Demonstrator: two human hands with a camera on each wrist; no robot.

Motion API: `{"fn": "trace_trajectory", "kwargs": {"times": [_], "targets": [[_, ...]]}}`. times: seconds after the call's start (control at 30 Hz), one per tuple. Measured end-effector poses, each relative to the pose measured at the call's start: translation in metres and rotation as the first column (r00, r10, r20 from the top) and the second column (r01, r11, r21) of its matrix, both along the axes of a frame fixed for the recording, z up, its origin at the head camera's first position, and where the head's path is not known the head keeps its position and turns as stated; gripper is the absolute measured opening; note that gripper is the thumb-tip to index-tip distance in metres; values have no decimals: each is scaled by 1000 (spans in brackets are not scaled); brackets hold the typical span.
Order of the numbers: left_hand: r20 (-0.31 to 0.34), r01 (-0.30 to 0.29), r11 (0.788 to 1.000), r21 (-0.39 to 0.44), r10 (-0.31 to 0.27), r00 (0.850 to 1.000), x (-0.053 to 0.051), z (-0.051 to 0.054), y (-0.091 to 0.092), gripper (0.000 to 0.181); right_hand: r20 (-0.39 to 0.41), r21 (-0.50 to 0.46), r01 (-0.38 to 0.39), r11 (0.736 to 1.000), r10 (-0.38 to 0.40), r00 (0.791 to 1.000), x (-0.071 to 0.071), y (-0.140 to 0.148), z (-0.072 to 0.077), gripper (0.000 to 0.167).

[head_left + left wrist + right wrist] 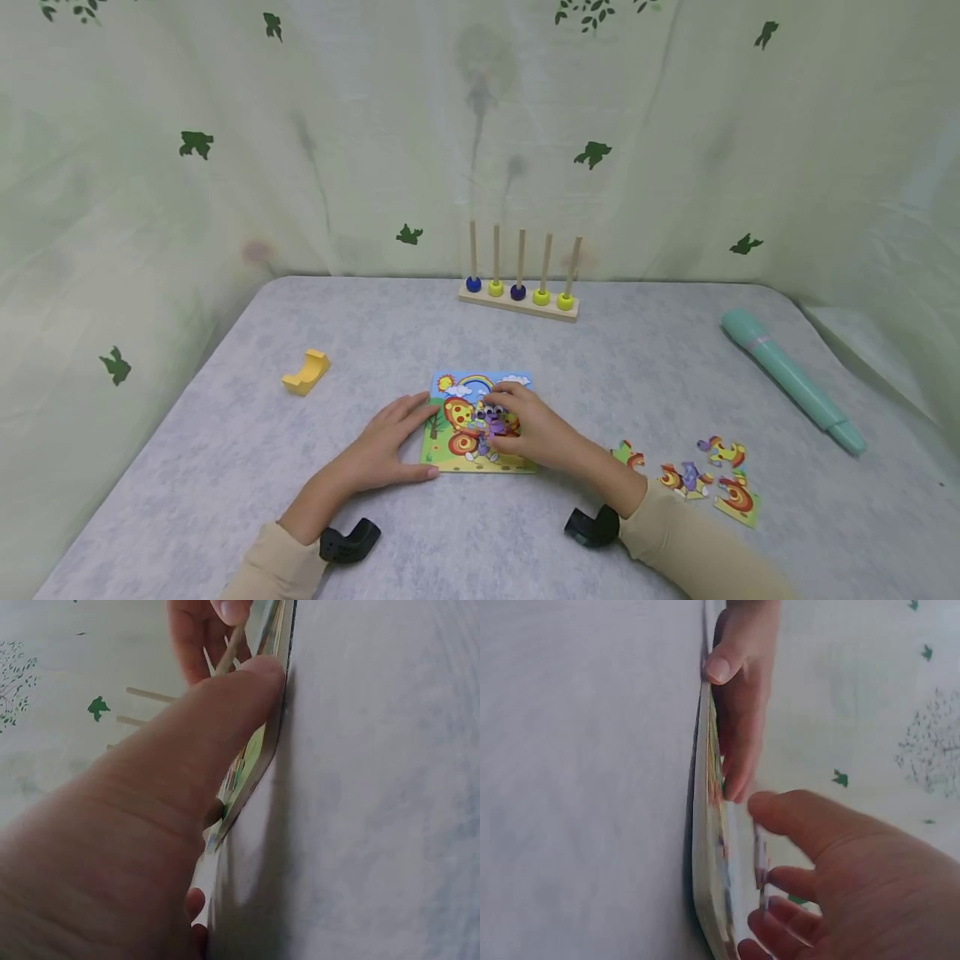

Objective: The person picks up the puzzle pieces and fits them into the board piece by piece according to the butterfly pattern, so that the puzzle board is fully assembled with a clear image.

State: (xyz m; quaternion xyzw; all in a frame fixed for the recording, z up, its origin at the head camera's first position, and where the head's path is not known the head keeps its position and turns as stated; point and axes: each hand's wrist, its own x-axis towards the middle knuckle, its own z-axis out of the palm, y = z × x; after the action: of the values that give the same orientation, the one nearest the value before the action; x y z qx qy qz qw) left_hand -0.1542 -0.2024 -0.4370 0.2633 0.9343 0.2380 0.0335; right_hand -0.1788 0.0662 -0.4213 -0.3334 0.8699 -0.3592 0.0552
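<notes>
A colourful cartoon puzzle board [517,464] lies flat near the middle of the table. Against its left side rests my left hand [381,446], with the thumb at the near corner and the fingers reaching onto the picture. Over the board's right half, my right hand [538,429] pinches a puzzle piece [493,420] with purple on it. In the right wrist view, that thin piece [760,859] sits between thumb and fingers, tilted and slightly off the board's surface. The left wrist view shows the left thumb [247,682] along the board's edge.
Several loose puzzle pieces [686,480] lie right of the right forearm. A teal microphone-shaped object [795,379] is at the far right. A wooden peg stand [517,307] with coloured beads stands at the back, and a yellow curved block [306,372] lies left.
</notes>
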Motion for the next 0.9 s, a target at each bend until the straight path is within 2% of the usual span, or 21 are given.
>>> {"fn": "trace_trajectory", "kwargs": {"times": [0.13, 0.27, 0.33, 0.4, 0.6, 0.73, 0.9], "targets": [[-20, 8, 1000, -27, -8, 1000, 1, 0, 4, 89, -7, 36, 11, 999, -10, 1000, -6, -4, -7, 53], [-77, -13, 998, -58, 8, 997, 3, 0, 12, 87, -20, 50, 5, 999, -4, 1000, -9, -5, -10, 50], [-102, -25, 998, -51, 19, 995, 4, 1, 15, 85, -25, 55, -3, 998, 5, 1000, -10, -6, -11, 49], [-124, -10, 999, -33, 6, 992, 6, 0, 18, 83, -29, 58, -10, 998, 12, 1000, -11, -7, -12, 48], [-128, 84, 996, -37, -88, 988, 9, -2, 24, 69, -31, 74, -16, 997, 18, 999, -13, -10, -12, 46], [-121, 96, 992, -78, -105, 987, 10, -3, 25, 63, -30, 99, -5, 995, 8, 999, -15, -11, -13, 47], [-107, 93, 993, -73, -101, 989, 9, -3, 26, 61, -25, 115, 6, 993, -3, 1000, -17, -12, -14, 46]]}}
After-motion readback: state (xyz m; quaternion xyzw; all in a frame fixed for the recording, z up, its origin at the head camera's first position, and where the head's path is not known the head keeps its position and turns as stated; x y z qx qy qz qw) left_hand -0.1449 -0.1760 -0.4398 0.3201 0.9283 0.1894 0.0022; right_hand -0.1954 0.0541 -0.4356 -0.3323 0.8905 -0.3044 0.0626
